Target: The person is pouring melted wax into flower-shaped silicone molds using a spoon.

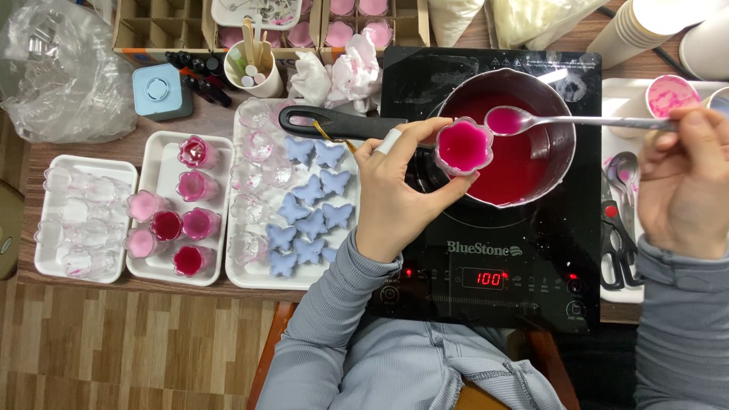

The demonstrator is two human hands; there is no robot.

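Filling in progress: the left hand [395,190] holds a small clear flower-shaped plastic cup [464,146], nearly full of pink liquid, over the metal saucepan of red liquid [524,163] on the black induction hob [562,250], fingers [425,129] curled closed about its wall. The right hand [683,182], fingers pinched shut on the handle, levels a long metal spoon [531,120] of pink liquid just beside the cup's rim; judging by the level, only a slow, small tip is called for.

At the centre of the frame, the left hand [391,193] is holding a small flower-shaped clear cup [464,146] of pink liquid over a saucepan [510,137] on a black induction hob [493,250]. From the right edge, the right hand [683,182] is holding a metal spoon [524,120] of pink liquid just beside the cup.
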